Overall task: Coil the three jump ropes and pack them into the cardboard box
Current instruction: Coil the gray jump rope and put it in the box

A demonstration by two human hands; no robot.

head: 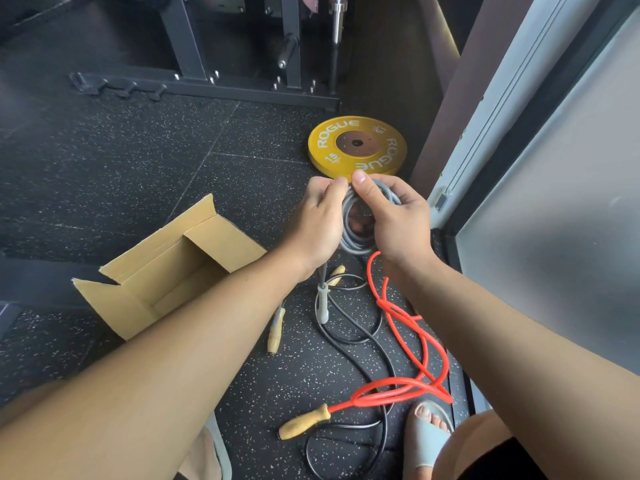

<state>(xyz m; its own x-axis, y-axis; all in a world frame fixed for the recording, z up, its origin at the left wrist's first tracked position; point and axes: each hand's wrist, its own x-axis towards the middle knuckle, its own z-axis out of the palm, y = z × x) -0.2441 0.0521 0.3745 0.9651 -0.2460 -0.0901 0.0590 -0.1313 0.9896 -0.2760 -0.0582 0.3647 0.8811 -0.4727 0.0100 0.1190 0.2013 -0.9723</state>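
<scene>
Curling your fingers (334, 186) round the grey jump rope (356, 245), you hold its coil up between both hands. Your left hand (318, 220) grips the left side of the loops. Your right hand (393, 220) pinches the top under the thumb and wraps the right side. 1 grey handle (322, 303) hangs below the coil, under your left wrist. On the speckled floor (121, 168) beneath lie the other 2 ropes, both uncoiled: the black rope (347, 341) and, to its right, the red rope (391, 390) with a wooden handle (304, 421). The cardboard box (221, 244) stands open on the floor left of your hands, apart from the coil. A yellow weight plate (325, 140) lies flat just beyond your hands.
</scene>
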